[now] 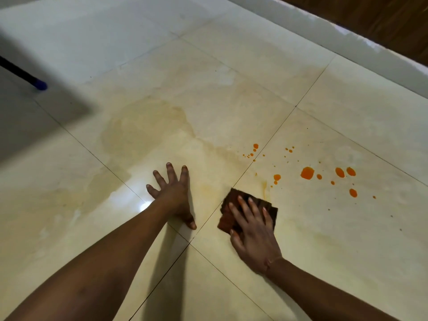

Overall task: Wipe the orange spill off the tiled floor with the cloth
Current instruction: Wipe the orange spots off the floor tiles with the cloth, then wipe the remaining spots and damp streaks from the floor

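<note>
A folded dark reddish-brown cloth (234,202) lies flat on the cream tiled floor (324,239). My right hand (251,230) presses down on it with spread fingers. Orange drops of the spill (307,173) dot the tile to the right of and beyond the cloth, the largest about a hand's width away. A faint orange smear (264,188) streaks the floor just beside the cloth. My left hand (172,193) rests flat on the neighbouring tile, fingers apart, holding nothing.
A wide pale wet patch (143,126) spreads across the tile beyond my left hand. A dark blue handle tip (40,85) pokes in at the far left. A white skirting (347,40) and a brown wooden surface (393,17) border the floor at the back right.
</note>
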{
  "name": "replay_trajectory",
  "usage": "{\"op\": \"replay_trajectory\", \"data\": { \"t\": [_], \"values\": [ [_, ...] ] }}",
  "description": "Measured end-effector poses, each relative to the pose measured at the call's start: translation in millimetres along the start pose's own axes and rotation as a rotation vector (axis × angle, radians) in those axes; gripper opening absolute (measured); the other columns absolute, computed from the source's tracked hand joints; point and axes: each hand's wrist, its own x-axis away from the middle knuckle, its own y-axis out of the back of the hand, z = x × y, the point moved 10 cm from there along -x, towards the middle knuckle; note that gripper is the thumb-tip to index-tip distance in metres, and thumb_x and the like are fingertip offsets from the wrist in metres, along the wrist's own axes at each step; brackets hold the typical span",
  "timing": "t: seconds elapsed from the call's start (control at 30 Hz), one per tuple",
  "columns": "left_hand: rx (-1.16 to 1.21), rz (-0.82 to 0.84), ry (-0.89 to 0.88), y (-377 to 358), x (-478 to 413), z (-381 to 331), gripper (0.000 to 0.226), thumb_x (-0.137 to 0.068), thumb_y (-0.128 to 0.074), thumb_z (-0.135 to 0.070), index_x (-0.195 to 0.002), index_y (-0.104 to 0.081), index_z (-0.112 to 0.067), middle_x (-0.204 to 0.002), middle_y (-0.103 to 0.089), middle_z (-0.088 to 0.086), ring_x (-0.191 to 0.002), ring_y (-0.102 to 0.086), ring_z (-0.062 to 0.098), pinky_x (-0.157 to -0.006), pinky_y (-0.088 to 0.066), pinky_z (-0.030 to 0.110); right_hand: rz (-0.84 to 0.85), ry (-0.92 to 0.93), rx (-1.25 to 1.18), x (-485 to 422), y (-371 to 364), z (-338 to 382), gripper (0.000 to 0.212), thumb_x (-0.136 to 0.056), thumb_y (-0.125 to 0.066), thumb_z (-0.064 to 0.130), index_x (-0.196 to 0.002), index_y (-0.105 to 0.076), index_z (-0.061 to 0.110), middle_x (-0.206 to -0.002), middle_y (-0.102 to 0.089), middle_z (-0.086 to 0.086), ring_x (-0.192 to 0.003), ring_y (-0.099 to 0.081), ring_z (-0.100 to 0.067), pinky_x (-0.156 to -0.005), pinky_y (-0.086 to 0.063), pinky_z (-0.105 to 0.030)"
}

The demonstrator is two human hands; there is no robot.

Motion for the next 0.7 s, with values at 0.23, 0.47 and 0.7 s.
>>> {"op": "replay_trajectory", "data": {
  "t": [0.23,0.47,0.7],
  "values": [
    [0.084,-0.121,-0.044,7.7,8.2,5.7,0.155,-0.032,-0.094,-0.052,-0.150,0.004,-0.024,-0.158,0.015,0.010,-0.144,0.009,0.045,-0.112,-0.013,0.064,-0.087,-0.115,-0.039,-46.4,-5.0,31.8,0.058,-0.093,-0.020,0.042,-0.149,-0.029,0.032,-0.160,-0.021,0.005,-0.148,-0.010,-0.018,-0.116,-0.011,-0.047],
    [0.166,-0.354,-0.042,-28.9,107.0,42.9,0.101,-0.061,-0.078,-0.063,-0.142,-0.036,-0.019,-0.155,-0.026,0.009,-0.143,-0.020,0.031,-0.110,-0.022,0.051,0.215,-0.023,-0.276,23.3,-20.0,77.3,0.048,-0.088,-0.040,0.014,-0.133,-0.056,0.021,-0.139,-0.054,-0.001,-0.131,-0.044,-0.020,-0.108,-0.030,-0.036],
    [0.453,0.052,-0.009,-3.6,241.3,40.1,0.049,-0.093,-0.059,-0.038,-0.136,-0.048,-0.018,-0.140,-0.051,0.004,-0.127,-0.048,0.021,-0.100,-0.041,0.032,0.659,-0.433,-0.808,82.3,81.5,111.4,0.033,-0.094,-0.054,0.007,-0.121,-0.066,0.021,-0.114,-0.068,-0.005,-0.101,-0.062,-0.021,-0.090,-0.050,-0.026]
  ]
}}
